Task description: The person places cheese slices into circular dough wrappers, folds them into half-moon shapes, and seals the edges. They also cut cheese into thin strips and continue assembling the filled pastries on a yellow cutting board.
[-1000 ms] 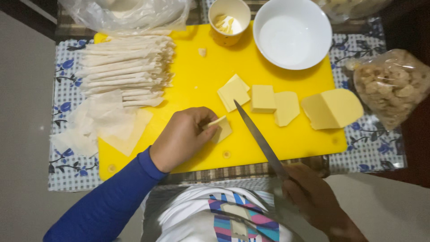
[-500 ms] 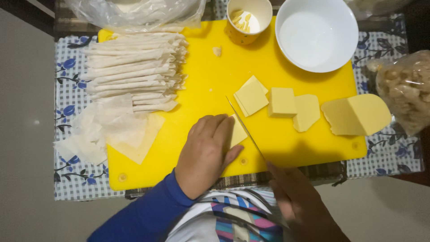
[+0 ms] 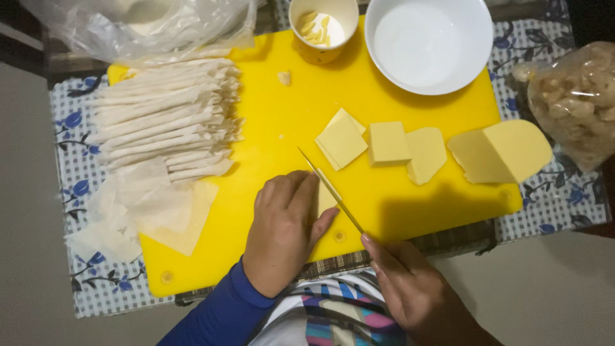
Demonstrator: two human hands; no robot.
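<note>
Both hands work: left hand (image 3: 282, 230) lies flat, fingers together on a cheese slice (image 3: 325, 200); right hand (image 3: 416, 291), at 5 o'clock, grips a knife (image 3: 330, 189).

A table (image 3: 580, 275) carries a blue-flowered checked cloth (image 3: 551, 211) that covers most of its top. A yellow cutting board (image 3: 269, 109) lies on the cloth and fills its middle, reaching the near edge. A clear bag of pale lumps (image 3: 576, 102) sits at the right edge, and a crumpled plastic bag (image 3: 138, 25) lies at the far left corner.
</note>
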